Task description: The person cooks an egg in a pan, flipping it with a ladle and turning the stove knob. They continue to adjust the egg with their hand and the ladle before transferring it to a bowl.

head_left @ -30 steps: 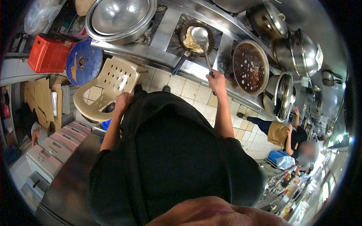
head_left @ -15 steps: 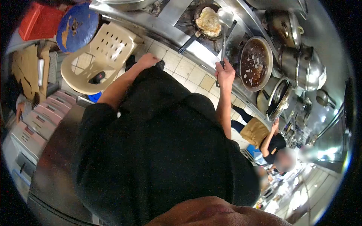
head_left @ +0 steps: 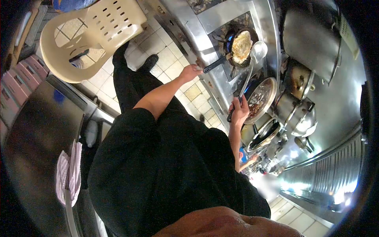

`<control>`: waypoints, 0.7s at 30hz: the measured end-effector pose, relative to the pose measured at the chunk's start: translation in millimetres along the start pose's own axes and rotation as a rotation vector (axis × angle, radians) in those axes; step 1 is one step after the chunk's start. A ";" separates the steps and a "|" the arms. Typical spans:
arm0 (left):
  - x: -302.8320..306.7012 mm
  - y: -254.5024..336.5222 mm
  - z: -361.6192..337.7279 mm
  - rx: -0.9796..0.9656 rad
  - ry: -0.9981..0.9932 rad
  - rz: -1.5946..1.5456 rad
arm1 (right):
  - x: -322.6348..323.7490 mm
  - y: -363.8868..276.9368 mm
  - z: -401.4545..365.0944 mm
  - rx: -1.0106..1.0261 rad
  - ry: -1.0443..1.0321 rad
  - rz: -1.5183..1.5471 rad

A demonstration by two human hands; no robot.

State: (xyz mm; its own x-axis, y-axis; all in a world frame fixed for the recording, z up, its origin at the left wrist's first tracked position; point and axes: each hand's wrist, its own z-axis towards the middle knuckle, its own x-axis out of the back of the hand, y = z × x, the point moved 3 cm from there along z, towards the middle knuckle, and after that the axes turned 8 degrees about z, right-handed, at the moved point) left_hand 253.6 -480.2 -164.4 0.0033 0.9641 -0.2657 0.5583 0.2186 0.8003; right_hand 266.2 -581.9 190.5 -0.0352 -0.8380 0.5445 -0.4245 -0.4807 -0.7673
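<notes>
A ladle [head_left: 246, 81] with a long metal shaft is gripped by its black handle in my right hand [head_left: 239, 112]. Its round bowl hangs by the right edge of a small black frying pan [head_left: 228, 55]. In that pan lies a pale, browned fried egg [head_left: 241, 47], on a burner with blue flame. My left hand [head_left: 191, 73] is at the stove's front edge, fingers closed, just short of the tip of the pan's handle [head_left: 215, 64]. What its fingertips pinch, if anything, is hidden. Beside the ladle sits a wide pan of dark brown liquid [head_left: 261, 100].
Several metal pots [head_left: 296, 112] and a large steel pot [head_left: 312, 35] stand along the stove's back. A beige plastic chair [head_left: 92, 65] is at the left on the tiled floor. Behind my left side is a steel counter [head_left: 35, 130] with a striped cloth [head_left: 69, 172]. Another person's arm [head_left: 248, 162] shows farther along.
My left hand has moved from beside my body to the stove front near the pan handle. The view has turned, and blue flame now shows under the pan. My right hand still holds the ladle.
</notes>
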 end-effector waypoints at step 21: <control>-25.4 -6.0 26.7 -0.063 0.181 -0.948 | -18.0 -11.4 7.5 0.044 0.003 -0.036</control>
State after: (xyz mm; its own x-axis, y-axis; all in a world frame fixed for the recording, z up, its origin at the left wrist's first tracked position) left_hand 272.4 -510.0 -176.7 -0.5563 0.3904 -0.7335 0.2177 0.9204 0.3248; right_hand 278.5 -563.3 187.0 -0.0234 -0.8193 0.5729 -0.3852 -0.5214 -0.7614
